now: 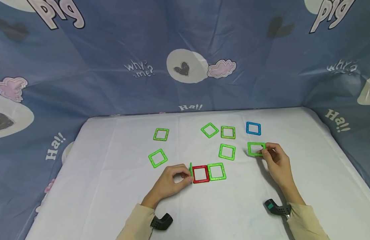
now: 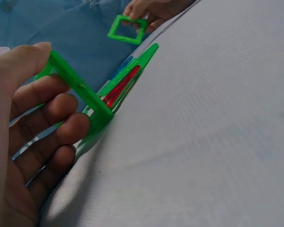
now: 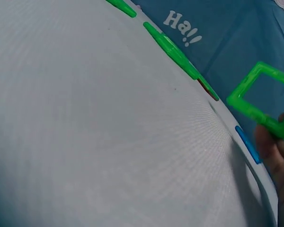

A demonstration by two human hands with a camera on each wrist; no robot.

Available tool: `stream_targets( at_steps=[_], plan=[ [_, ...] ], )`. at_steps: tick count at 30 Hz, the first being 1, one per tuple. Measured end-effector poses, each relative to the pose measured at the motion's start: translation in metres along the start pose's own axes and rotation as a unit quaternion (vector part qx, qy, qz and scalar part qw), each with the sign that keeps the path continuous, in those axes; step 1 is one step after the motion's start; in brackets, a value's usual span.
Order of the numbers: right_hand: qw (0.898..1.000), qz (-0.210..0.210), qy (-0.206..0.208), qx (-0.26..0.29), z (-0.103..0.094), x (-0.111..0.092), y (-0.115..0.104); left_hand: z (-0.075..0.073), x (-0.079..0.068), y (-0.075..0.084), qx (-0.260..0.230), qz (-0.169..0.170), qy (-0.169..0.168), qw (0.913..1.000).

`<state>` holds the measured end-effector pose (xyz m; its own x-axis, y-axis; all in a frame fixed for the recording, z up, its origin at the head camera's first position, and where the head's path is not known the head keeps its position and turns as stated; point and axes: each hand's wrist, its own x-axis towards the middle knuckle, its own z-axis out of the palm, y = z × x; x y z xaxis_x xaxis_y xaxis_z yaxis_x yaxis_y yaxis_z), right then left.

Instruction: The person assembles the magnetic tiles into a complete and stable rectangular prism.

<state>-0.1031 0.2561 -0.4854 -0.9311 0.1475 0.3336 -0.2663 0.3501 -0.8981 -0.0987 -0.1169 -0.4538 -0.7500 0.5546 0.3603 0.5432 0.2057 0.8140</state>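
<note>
My left hand (image 1: 169, 182) pinches a green square magnetic tile (image 2: 80, 87), an open frame standing upright on edge. It stands along the left side of a red square tile (image 1: 201, 182), which lies flat. Against the red tile's right side lies another green tile (image 1: 218, 179). Over to the right, my right hand (image 1: 278, 165) pinches the right side of a second green square tile (image 3: 248, 110) between thumb and fingers. This tile is raised above the white cloth, its shadow falling below; in the right wrist view its corner points toward the blue backdrop.
Several loose green tiles lie flat behind the hands, including one (image 1: 227, 158) near the middle and one (image 1: 157, 165) at left. A blue square tile (image 1: 253, 133) lies at the back right. The white-covered table (image 1: 113, 186) meets a printed blue cloth (image 1: 137, 93) behind.
</note>
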Motion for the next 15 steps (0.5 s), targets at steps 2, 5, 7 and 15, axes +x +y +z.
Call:
stream_targets(
  at_steps=[2, 5, 7, 15],
  plan=[
    [1.0, 0.003, 0.007, 0.017, 0.0, 0.001, -0.002, 0.0, 0.0, 0.0, -0.001, 0.0, -0.002, 1.0],
    [0.998, 0.016, 0.01, 0.062, 0.004, 0.001, -0.004, -0.001, 0.0, -0.001, -0.001, -0.002, -0.004, 1.0],
    [0.995, 0.024, 0.007, 0.094, 0.008, 0.001, -0.007, -0.001, -0.001, -0.002, -0.001, -0.003, -0.003, 1.0],
    [0.993, 0.006, -0.028, 0.118, 0.025, 0.001, -0.016, 0.0, -0.001, -0.003, -0.011, -0.008, -0.005, 0.9999]
  ],
)
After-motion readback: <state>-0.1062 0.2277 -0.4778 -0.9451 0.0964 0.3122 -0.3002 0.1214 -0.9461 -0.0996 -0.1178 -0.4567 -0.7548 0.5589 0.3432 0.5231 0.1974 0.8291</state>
